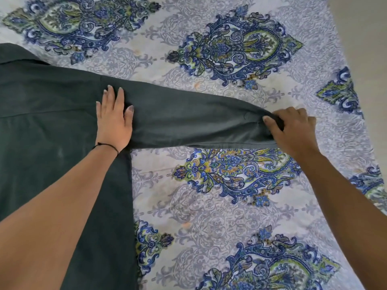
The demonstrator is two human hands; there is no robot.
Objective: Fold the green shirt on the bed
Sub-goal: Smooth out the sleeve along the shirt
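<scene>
The dark green shirt [48, 101] lies flat on the bed at the left, its collar toward the upper left. One long sleeve [188, 120] stretches out to the right across the bedsheet. My left hand [114, 120] rests flat, fingers spread, on the shirt where the sleeve meets the body. My right hand [293, 130] grips the cuff end of the sleeve, fingers curled around the fabric. The shirt's left part runs out of view.
A bedsheet [219, 206] with blue, green and yellow paisley medallions covers the bed. The bed's right edge [335, 38] runs diagonally at the upper right, with pale floor beyond it. A thin black string circles my left wrist.
</scene>
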